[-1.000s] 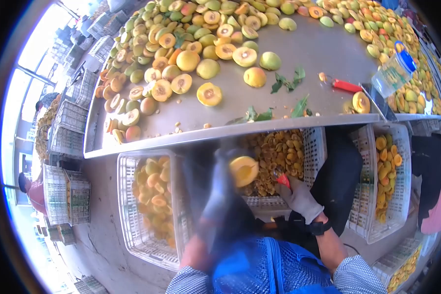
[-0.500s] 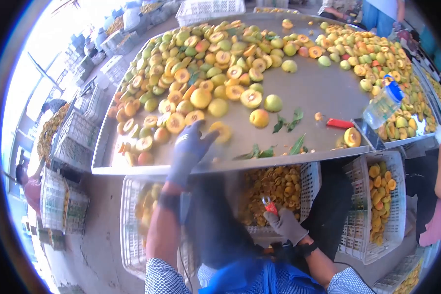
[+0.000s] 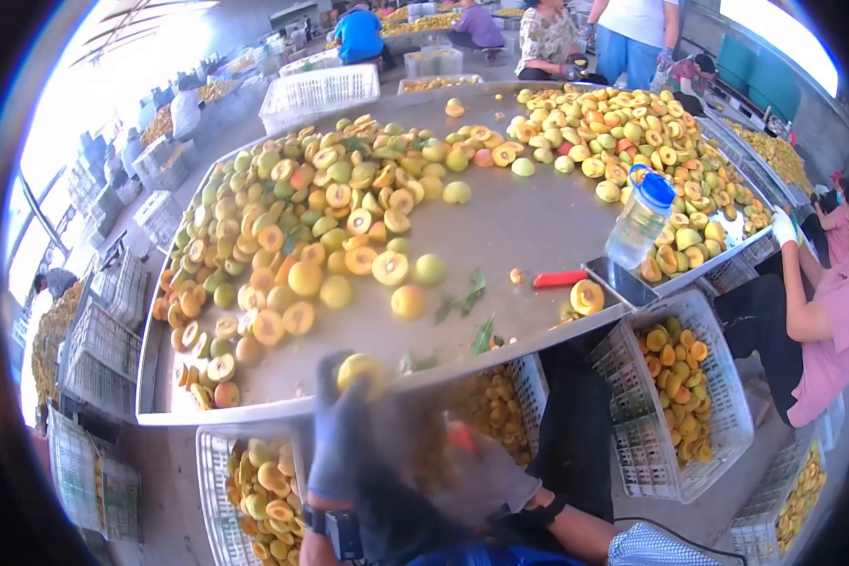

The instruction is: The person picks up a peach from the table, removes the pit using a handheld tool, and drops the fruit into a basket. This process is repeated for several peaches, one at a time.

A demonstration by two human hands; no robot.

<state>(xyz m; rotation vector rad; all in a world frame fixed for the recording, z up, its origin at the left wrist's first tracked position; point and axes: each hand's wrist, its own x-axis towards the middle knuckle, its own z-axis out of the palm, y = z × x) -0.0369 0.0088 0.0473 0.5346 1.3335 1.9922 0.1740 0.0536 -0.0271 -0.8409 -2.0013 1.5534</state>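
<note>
My left hand (image 3: 338, 429), in a grey glove, is raised at the table's near edge with its fingers closed around a yellow peach half (image 3: 360, 374). Lower and to the right, my gloved right hand (image 3: 489, 476) is smeared by motion but grips a small red-handled tool (image 3: 459, 436) pointing up; its tip is blurred. Beneath that hand, a crate of cut peach pieces (image 3: 500, 406) stands between my knees. Halved and whole peaches (image 3: 335, 203) lie heaped on the metal table (image 3: 528, 217) ahead.
A red-handled knife (image 3: 560, 279), a phone (image 3: 621, 283) and a blue-lidded bottle (image 3: 640, 222) are on the table's right side. White crates of peaches (image 3: 264, 495) flank my legs. A person in pink (image 3: 835, 325) sits at right; others work beyond the table.
My left hand has drawn back from the table toward me with a peach half. My right hand has moved left and down with the red tool. The view has tilted up and right.
</note>
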